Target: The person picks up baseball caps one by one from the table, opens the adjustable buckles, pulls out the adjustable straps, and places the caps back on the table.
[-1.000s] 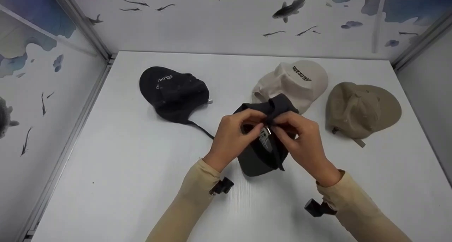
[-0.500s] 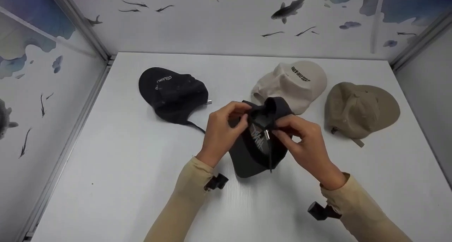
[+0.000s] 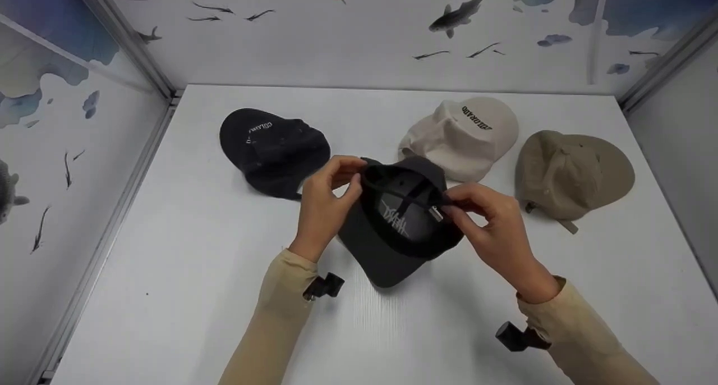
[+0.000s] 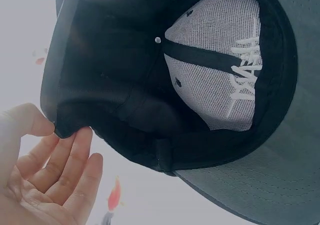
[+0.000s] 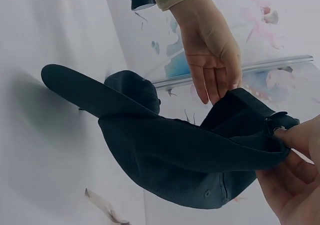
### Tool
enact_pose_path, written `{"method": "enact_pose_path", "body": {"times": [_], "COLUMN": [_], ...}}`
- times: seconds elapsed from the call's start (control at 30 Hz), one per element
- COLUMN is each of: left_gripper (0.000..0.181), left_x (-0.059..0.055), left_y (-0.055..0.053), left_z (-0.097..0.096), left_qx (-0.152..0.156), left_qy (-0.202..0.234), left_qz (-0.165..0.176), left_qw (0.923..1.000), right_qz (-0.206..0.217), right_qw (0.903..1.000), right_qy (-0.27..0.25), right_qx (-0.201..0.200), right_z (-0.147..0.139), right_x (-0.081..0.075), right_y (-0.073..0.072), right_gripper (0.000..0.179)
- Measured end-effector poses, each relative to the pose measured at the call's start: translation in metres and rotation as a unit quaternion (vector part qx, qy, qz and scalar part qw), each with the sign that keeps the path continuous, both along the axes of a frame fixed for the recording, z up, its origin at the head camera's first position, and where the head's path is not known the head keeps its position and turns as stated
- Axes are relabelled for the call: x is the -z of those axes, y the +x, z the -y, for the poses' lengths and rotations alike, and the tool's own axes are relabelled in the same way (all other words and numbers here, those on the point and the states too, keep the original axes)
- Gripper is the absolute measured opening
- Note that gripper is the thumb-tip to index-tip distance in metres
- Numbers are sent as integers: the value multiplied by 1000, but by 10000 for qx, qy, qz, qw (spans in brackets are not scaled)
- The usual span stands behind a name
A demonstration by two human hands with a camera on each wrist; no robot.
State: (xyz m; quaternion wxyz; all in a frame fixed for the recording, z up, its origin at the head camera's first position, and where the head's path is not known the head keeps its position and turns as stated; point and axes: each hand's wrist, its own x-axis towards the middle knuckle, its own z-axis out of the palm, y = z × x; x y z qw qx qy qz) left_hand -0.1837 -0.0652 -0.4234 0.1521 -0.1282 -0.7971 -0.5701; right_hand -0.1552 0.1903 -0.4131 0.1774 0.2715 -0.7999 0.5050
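A dark grey baseball cap is held up over the table, its inside facing up and its brim pointing toward the body. My left hand pinches the cap's back edge on one side between thumb and fingers. At the other side, my right hand pinches the back strap beside a metal buckle. The strap spans the opening between both hands. Inside, the left wrist view shows pale mesh lining with raised lettering. From the right wrist view, the cap's outside is seen from the side.
A black cap lies at the back left, partly behind my left hand. Beyond the held cap sits a cream cap; a khaki cap is to its right. Printed panels enclose the white table.
My left hand has moved left, away from the right hand, which shifted slightly right. The cap's back has spread open between them, and the strap now stretches across, with the buckle near the right fingers.
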Motion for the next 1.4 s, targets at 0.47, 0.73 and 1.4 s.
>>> {"method": "enact_pose_path", "body": {"times": [0.47, 0.73, 1.4], "left_gripper": [21, 22, 36], "left_x": [-9, -19, -11], "left_y": [1, 4, -22], "left_z": [18, 31, 14], "left_qx": [3, 1359, 2542], "left_qy": [-167, -649, -1743], "left_qz": [-14, 749, 1181], "left_qw": [9999, 9858, 9439], "right_qz": [189, 339, -269], "right_qw": [9998, 9987, 9912], "right_qy": [34, -96, 471], "right_qx": [7, -381, -1208], "right_z": [-7, -10, -4], "right_x": [-7, -11, -30], "right_y": [1, 0, -3], "right_gripper": [18, 20, 27]}}
